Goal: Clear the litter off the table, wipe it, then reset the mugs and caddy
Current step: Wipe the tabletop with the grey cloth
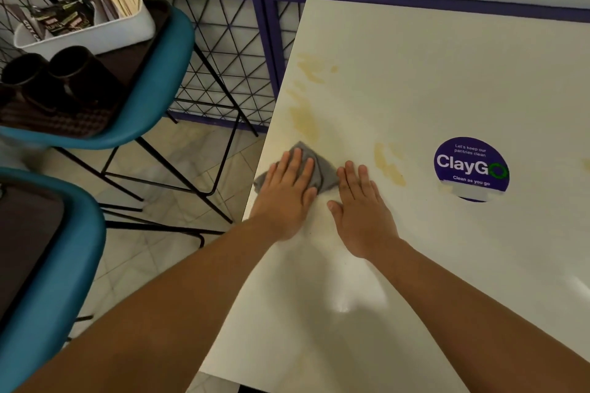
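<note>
On the left, two teal moulded chairs (153, 99) on thin black wire legs stand over pale floor tiles, the farther one carrying a dark ribbed tray (127, 67) with two dark mugs (54, 73) and a white oblong caddy (92, 32) of wooden stirrers and sachets. At the smooth cream worktop (447, 80) edge, the left hand (287, 195) presses a soft grey cloth (319, 169) with flat, straight fingers, its grip apart. Just beside it the right hand (364, 210) lies flat and unclenched, near yellowish smears (303, 118) and a round purple sticker (471, 167).
</note>
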Motion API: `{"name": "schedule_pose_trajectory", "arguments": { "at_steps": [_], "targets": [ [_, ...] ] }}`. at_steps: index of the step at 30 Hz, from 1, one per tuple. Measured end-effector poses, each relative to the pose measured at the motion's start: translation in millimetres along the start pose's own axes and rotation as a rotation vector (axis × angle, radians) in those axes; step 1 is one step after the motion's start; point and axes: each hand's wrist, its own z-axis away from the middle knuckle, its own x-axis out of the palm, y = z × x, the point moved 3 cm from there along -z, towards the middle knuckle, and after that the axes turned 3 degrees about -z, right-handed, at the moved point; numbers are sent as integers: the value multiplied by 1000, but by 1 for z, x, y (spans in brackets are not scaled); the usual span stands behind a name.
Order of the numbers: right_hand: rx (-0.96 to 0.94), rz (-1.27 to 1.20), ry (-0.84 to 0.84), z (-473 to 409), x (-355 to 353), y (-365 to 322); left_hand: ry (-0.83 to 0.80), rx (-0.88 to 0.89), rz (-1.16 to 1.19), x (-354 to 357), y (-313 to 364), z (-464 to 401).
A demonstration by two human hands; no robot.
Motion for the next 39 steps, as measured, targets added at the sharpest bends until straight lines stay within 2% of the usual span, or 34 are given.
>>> {"name": "schedule_pose_trajectory", "arguments": {
  "at_steps": [4, 8, 11, 14, 16, 19, 23, 26, 29, 31, 32, 37, 39],
  "targets": [
    [-5, 21, -17, 0, -2, -1, -39, 192, -70, 10, -19, 54],
    [23, -34, 8, 4, -9, 2, -87, 73, -66, 2, -47, 43],
    [55, -116, 106, 24, -16, 9, -78, 29, -53, -1, -12, 22],
    [94, -108, 136, 46, -17, 21, -63, 243, -47, 10, 34, 36],
    [131, -68, 108, 57, -13, 30, -39, 353, -63, 19, 41, 59],
    [96, -3, 83, 72, -6, 36, -19, 367, -75, 25, 16, 89],
    [42, 57, 22, 86, 6, 39, -54, 187, -104, 17, -19, 72],
    [18, 64, -6, 90, 9, 45, -41, -7, -25, 12, 6, 50],
    [-16, 45, 0, 89, 12, 49, -14, 70, -29, 24, 50, 72],
    [-22, 39, 4, 89, 13, 50, -12, 140, -65, 33, 52, 103],
    [-20, 40, -1, 88, 14, 51, -11, 113, -53, 34, 43, 115],
    [-21, 68, 23, 89, 17, 50, -13, -313, 4, 24, 0, 94],
    [-41, 64, 42, 88, 19, 52, 12, -361, 54, 21, 22, 79]
  ]
}}
